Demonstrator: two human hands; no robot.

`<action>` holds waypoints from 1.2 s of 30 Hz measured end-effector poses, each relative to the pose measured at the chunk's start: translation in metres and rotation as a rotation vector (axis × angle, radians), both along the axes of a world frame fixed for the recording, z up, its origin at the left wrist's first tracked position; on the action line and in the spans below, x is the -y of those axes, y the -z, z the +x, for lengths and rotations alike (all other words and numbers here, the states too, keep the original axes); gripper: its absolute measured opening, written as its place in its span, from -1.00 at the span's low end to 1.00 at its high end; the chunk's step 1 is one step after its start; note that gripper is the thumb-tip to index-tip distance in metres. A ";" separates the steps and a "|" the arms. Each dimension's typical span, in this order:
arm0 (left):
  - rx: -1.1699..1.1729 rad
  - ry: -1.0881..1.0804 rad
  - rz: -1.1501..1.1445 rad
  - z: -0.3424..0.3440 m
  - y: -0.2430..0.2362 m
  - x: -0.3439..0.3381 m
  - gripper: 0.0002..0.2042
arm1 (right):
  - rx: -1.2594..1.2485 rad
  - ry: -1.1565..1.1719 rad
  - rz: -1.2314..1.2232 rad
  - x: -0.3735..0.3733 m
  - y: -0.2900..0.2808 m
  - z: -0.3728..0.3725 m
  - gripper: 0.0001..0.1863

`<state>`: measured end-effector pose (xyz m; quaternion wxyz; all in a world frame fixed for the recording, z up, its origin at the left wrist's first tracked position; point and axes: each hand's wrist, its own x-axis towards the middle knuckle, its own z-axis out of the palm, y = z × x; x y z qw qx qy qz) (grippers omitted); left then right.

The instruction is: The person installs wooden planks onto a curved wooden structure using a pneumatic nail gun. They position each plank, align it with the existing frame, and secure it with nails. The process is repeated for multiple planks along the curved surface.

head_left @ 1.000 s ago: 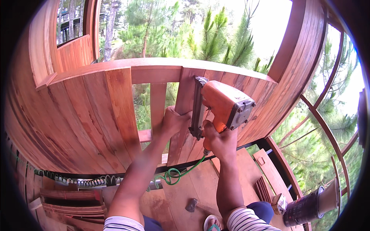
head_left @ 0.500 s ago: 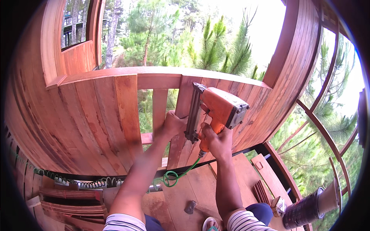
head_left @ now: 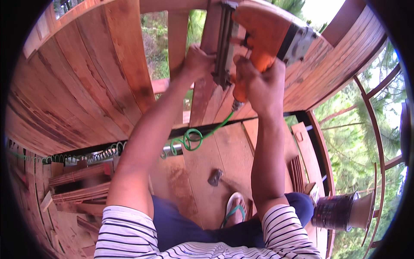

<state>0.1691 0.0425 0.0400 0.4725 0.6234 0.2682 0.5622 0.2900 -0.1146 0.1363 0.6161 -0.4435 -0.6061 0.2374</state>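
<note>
An orange nail gun (head_left: 264, 31) with a dark magazine is held up against the plank wall, my right hand (head_left: 261, 82) wrapped round its grip. A green coiled air hose (head_left: 192, 140) runs from the handle's end down over the floor. Just left of the magazine, my left hand (head_left: 198, 64) is closed at the edge of an upright wooden plank (head_left: 202, 101), beside an opening in the wall. Some of its fingers are hidden by the plank. The gun's nose lies against the upper part of that plank, near the top of the view.
Reddish plank wall (head_left: 86, 73) curves along the left. A hammer-like tool (head_left: 214, 177) lies on the board floor (head_left: 202, 159) near my sandalled foot (head_left: 235, 209). Stacked boards (head_left: 82, 190) are at lower left; a dark bucket (head_left: 334, 212) stands at right by the curved railing (head_left: 375, 129).
The view has tilted down, so wall, hands and nail gun sit higher in the picture and more of my legs and floor shows. Both hands keep their holds.
</note>
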 end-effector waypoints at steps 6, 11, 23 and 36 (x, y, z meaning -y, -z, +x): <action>-0.248 -0.264 0.155 -0.024 0.007 -0.016 -0.60 | -0.418 -0.023 -0.067 0.037 0.045 -0.013 -0.58; -0.112 -0.149 -0.111 -0.018 0.000 0.009 -0.47 | -0.747 0.045 -0.212 0.045 0.160 -0.006 -0.45; 0.070 -0.098 -0.069 -0.009 0.049 0.014 -0.69 | -1.432 0.023 -0.577 0.067 0.367 -0.044 -0.56; 0.039 -0.053 -0.005 -0.009 0.053 0.008 -0.75 | -1.565 -0.029 -0.630 0.033 0.401 -0.081 -0.46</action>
